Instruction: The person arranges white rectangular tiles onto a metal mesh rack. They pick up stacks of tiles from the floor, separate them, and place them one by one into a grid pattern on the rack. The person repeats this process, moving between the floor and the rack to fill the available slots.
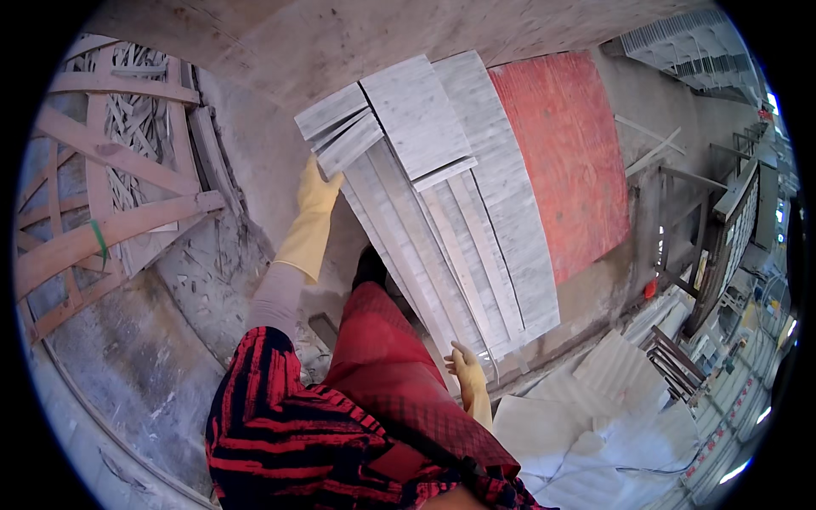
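Observation:
My left hand, in a yellow rubber glove, is at the upper left corner of a stack of grey-white stone pieces. Its fingers reach up to the edge of a short stone strip, with the thumb spread apart. My right hand, gloved the same way, is beside the lower end of the long stone strips. Its fingers are loosely bent and apart, with nothing seen in them. A square stone tile and a narrow strip lie over the upper part of the long strips. A larger grey slab lies to their right.
A red board shows beyond the slab. On the left stands a wooden crate frame with stone offcuts inside. Pale sheets and a plastic cover are at lower right. Stacked slabs stand at upper right, near a metal frame.

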`<control>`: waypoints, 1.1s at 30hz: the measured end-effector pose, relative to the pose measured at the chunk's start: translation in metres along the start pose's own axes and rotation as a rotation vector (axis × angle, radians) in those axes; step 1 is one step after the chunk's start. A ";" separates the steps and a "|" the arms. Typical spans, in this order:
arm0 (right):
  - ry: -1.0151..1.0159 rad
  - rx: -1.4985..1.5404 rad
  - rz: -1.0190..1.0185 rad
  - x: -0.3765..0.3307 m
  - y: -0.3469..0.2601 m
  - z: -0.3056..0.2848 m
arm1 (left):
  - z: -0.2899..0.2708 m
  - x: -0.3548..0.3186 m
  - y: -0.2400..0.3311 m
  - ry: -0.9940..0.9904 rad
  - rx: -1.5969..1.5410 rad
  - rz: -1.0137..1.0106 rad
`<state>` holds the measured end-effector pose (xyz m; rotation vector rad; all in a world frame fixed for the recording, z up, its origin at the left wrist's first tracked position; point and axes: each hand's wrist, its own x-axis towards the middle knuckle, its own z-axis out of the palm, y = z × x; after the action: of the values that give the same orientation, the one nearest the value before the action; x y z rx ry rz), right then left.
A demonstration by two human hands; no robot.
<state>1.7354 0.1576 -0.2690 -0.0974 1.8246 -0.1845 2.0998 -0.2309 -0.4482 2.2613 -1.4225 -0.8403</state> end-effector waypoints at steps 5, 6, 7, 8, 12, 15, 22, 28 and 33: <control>0.046 0.003 -0.118 -0.014 -0.055 0.005 | -0.040 0.004 0.052 -0.014 0.385 0.233; 0.039 0.004 -0.126 -0.015 -0.057 0.006 | -0.043 0.006 0.058 -0.037 0.466 0.233; 0.032 0.004 -0.133 -0.015 -0.058 0.007 | -0.045 0.008 0.064 -0.060 0.546 0.234; 0.016 0.000 -0.130 -0.012 -0.055 0.009 | -0.046 0.010 0.069 -0.074 0.609 0.213; -0.012 0.020 -0.076 -0.014 -0.043 0.015 | -0.056 0.017 0.088 -0.173 0.734 0.151; -0.010 0.031 -0.030 -0.016 -0.026 0.013 | -0.058 0.018 0.090 -0.186 0.785 0.170; 0.030 0.092 -0.013 -0.019 -0.008 0.013 | -0.051 0.020 0.070 -0.162 0.699 0.282; 0.000 0.116 -0.034 -0.022 -0.004 0.026 | -0.055 0.021 0.098 -0.334 0.679 0.207; -0.014 0.129 -0.028 -0.019 0.010 0.027 | -0.025 0.028 0.100 -0.242 0.688 0.259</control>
<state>1.7672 0.1689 -0.2594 -0.0333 1.7937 -0.3202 2.0547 -0.3005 -0.3810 2.3900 -2.3470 -0.6131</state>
